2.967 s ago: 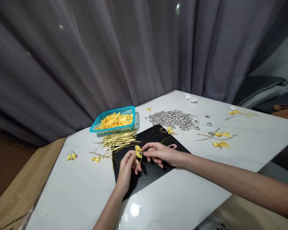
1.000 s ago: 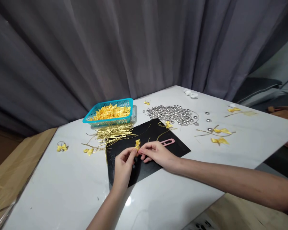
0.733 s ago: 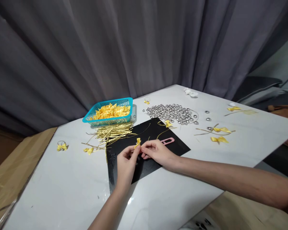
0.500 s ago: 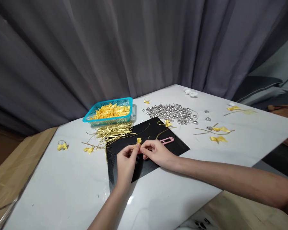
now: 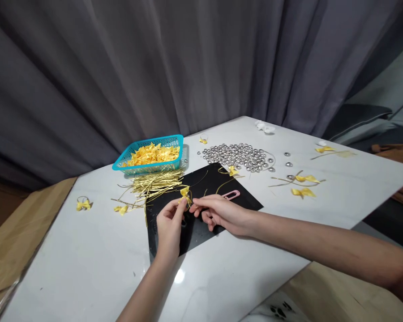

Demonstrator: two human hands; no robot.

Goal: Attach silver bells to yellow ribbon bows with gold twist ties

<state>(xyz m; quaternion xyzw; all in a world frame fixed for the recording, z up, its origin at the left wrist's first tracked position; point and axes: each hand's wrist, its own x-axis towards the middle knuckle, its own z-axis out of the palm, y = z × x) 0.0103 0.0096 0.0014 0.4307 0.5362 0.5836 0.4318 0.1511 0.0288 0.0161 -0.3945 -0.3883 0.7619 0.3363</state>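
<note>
My left hand [image 5: 169, 223] pinches a small yellow ribbon bow [image 5: 185, 192] between thumb and fingertips, just above a black mat [image 5: 201, 232]. My right hand [image 5: 221, 213] meets it from the right, fingertips pinched at the bow's lower edge where a thin gold wire tie shows. Both hands hover over the mat's middle. A pink clip [image 5: 231, 194] lies on the mat just beyond my right hand.
A teal basket [image 5: 147, 167] of yellow bows stands at the back left, with a bundle of gold wire ties [image 5: 154, 183] before it. A heap of silver beads [image 5: 237, 155] lies behind the mat. Loose bows [image 5: 302, 192] are scattered on the white table [image 5: 97, 259]; grey curtains hang behind.
The bow has stayed pinched between both hands; the fingers have shifted around it and the bow sits slightly higher and to the left. The camera view has drifted a little.
</note>
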